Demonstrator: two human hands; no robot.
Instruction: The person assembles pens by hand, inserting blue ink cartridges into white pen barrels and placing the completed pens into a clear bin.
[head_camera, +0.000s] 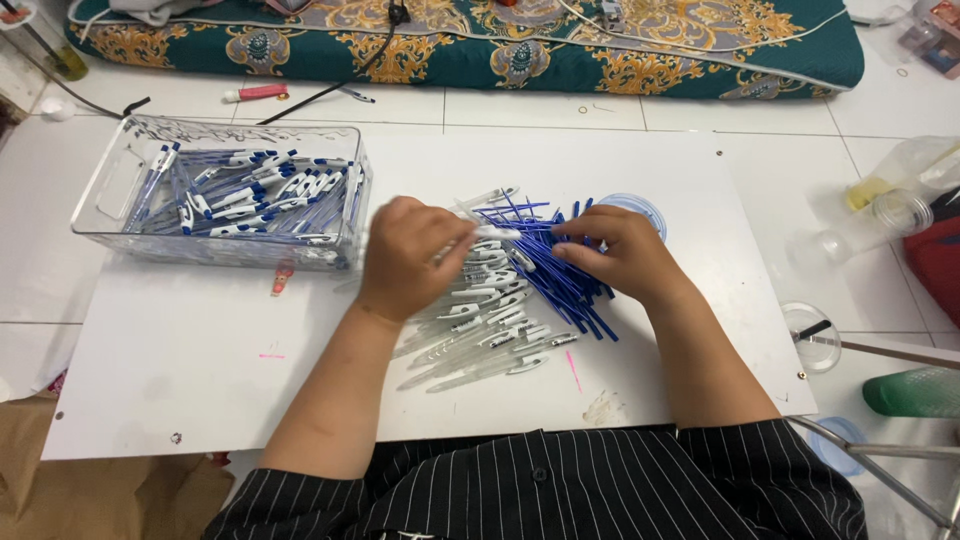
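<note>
Left hand (412, 258): closed round one clear pen barrel (487, 232), pinched near its white clip end, above the middle of the white board (200, 350). Right hand (618, 250): fingers curled on the blue refills (560, 270), thumb and forefinger nipped together; whether a single refill was gripped, not determinable.

Toward the board's far left corner: clear plastic bin (110, 185), rectangular, with handle cut-out, resting on the board; contents, assembled blue-and-white pens (250, 195), heaped loosely.
Just below the bin's near right corner: small red scrap (282, 278), flat on the board.
Centre of board, under and just below the left hand: clear pen barrels (480, 330) with white clips, laid in a rough fan, tips pointing to the near left.
Centre right, touching the barrels: pile of blue refills, slanted, partly under the right hand.
Behind the refills, toward the far edge: round clear lid (640, 208), blue-tinted, partly hidden.
Near edge, below the refills: pink mark (573, 372) on the board.
</note>
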